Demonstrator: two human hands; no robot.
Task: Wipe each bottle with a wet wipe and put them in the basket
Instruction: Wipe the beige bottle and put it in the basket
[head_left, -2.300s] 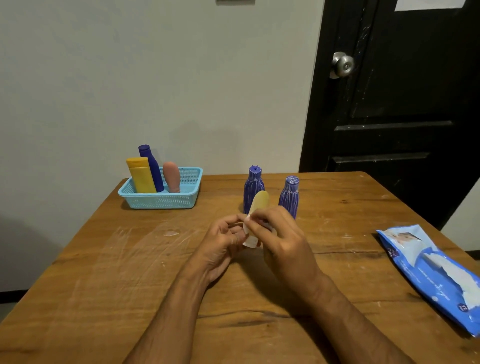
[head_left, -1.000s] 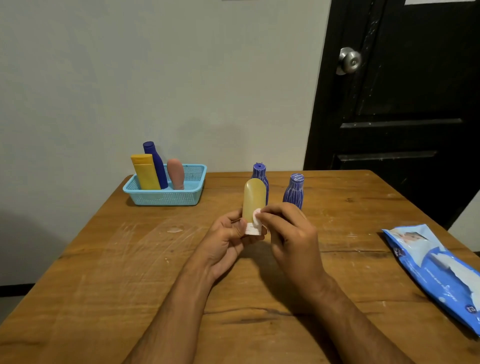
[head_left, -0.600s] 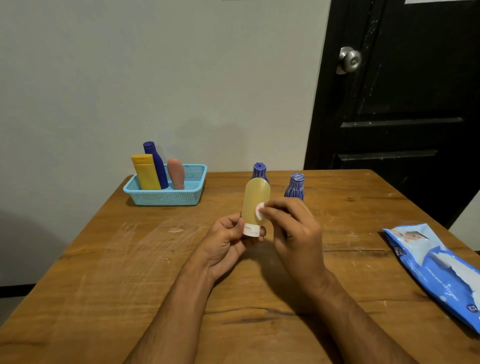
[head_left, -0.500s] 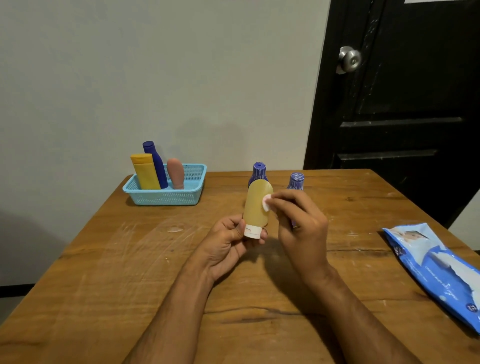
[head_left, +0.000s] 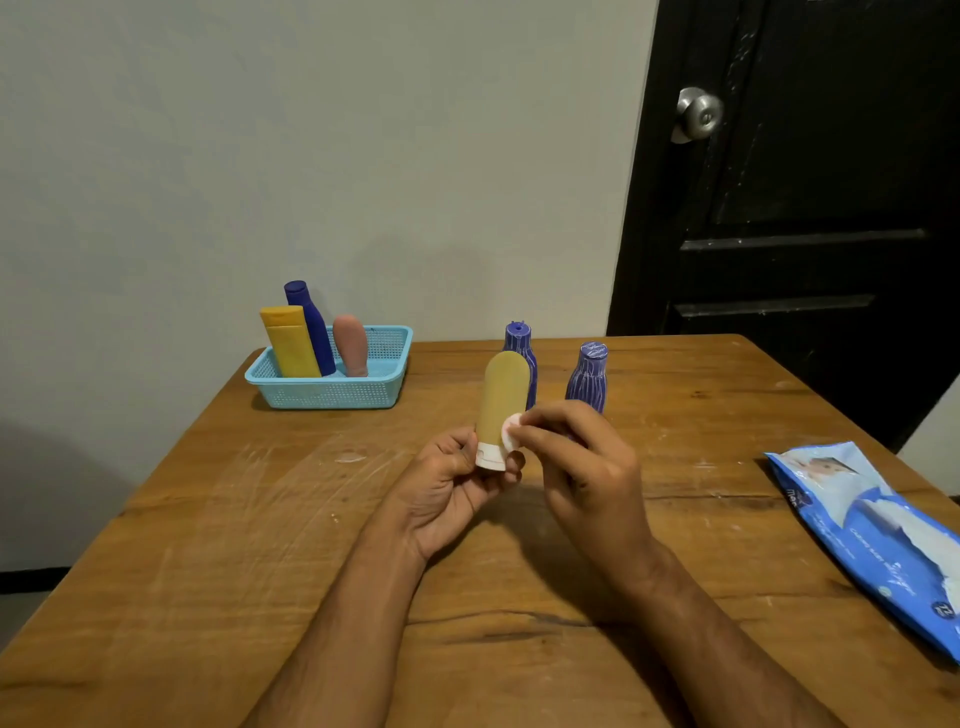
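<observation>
Wiping is under way on the tan bottle (head_left: 503, 395), which the person is holding upside down above the wooden table (head_left: 218, 545), its white cap (head_left: 491, 457) pointing down. The left hand (head_left: 451, 488) is gripping that cap end between thumb and curled fingers, probably so that the whole tan body is standing free for cleaning. The right hand (head_left: 576, 462) is pinching a small folded wet wipe (head_left: 510, 435) between its fingertips and pressing it against the lower right side of the bottle, just above the cap.

Two blue striped bottles (head_left: 587, 379) are standing upright on the table behind the hands, apparently waiting their turn; the tan bottle is partly hiding the left one. At the far left corner, the turquoise basket (head_left: 332, 392) is already holding three bottles: a yellow bottle (head_left: 290, 343), a dark blue bottle (head_left: 310, 325) leaning behind it, and a pink bottle (head_left: 351, 344) beside them. Room appears to be remaining on the basket's right side, which would suit the tan bottle next.

On the right, the blue wipes pack (head_left: 872, 525) is lying flat near the table edge, with a white sheet showing at its opening, seemingly kept within reach of the wiping hand.
</observation>
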